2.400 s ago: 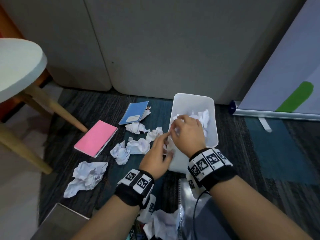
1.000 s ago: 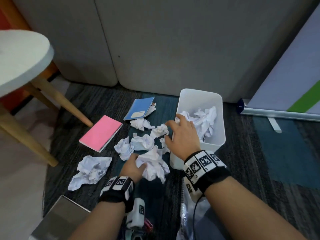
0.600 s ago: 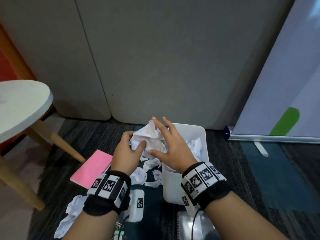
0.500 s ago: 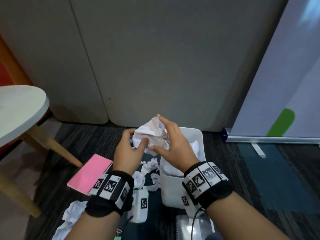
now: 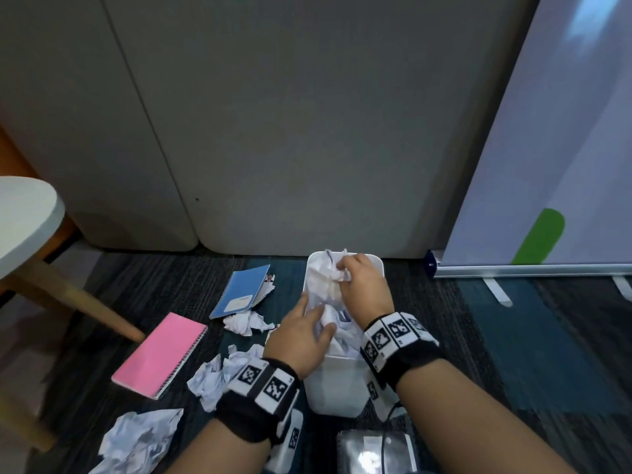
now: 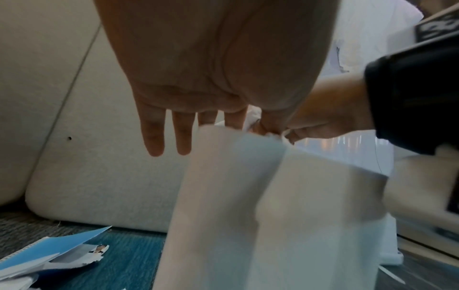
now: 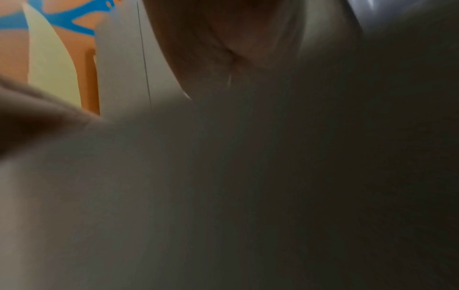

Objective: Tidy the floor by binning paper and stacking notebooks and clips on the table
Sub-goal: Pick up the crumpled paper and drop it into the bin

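Note:
A white bin [image 5: 333, 388] stands on the carpet, stuffed with crumpled paper [image 5: 323, 285]. My right hand [image 5: 364, 285] is inside it, fingers curled round a wad of that paper. My left hand [image 5: 301, 333] lies over the bin's left rim and presses on the paper; the left wrist view shows its fingers [image 6: 154, 137] straight beside the bin [image 6: 273, 215]. A pink notebook [image 5: 160, 357] and a blue notebook [image 5: 241, 290] lie on the floor to the left. Loose paper balls [image 5: 246, 323] [image 5: 208, 381] [image 5: 140, 443] lie around them. The right wrist view is blurred and dark.
A round white table [image 5: 24, 217] on wooden legs [image 5: 82, 302] stands at the left. Grey panels close off the back. A banner stand's base bar [image 5: 533, 268] runs along the right. A silvery packet [image 5: 374, 453] lies just in front of the bin.
Both hands held a big crumpled sheet up above the bin; now they have brought it down into the bin. The left hand has opened on top of it.

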Motion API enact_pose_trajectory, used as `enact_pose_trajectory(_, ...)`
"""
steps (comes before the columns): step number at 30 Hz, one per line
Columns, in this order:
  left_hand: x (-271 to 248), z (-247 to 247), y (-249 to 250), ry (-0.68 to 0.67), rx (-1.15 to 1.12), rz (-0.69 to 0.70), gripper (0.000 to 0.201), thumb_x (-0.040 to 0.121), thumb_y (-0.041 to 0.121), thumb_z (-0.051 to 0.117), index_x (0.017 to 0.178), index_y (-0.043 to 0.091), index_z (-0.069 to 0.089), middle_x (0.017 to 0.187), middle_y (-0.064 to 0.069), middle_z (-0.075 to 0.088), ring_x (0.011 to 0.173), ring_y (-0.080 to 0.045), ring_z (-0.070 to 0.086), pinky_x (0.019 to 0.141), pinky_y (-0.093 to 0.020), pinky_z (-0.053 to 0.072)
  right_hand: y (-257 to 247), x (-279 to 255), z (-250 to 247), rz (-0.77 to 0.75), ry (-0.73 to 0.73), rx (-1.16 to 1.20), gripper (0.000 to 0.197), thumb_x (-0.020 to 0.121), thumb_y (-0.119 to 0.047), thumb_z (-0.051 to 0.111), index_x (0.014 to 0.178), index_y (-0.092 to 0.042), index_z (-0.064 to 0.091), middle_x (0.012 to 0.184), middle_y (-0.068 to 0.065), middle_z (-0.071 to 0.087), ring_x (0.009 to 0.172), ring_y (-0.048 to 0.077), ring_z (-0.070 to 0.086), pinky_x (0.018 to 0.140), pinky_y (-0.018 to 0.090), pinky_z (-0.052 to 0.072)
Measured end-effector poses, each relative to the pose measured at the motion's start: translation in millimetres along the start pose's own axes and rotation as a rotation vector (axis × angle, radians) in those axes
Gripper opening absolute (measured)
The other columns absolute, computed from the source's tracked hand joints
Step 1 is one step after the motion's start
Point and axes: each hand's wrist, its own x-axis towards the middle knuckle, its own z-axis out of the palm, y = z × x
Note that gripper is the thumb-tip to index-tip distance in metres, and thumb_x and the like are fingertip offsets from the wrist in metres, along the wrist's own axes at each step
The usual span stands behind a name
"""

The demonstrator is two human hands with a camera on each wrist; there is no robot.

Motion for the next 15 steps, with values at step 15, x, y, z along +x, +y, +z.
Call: enact_pose_trajectory(15, 8.5, 14.8, -1.3, 0.007, 0.002, -0.033, 0.034, 0.093, 0.036, 0.042, 0.122, 0.032, 0.059, 0.158, 0.008, 0.015, 0.142, -0.017, 0.027, 0.110, -0.036, 0.035, 18.6, 2.0, 50.6, -0.065, -0.544, -0.546, 0.042, 0.086, -0.022, 0.053, 0.129, -0.024, 0.056, 0.141, 0.001, 0.049, 0.132, 0.026, 0.043, 0.114, 0.053, 0.016)
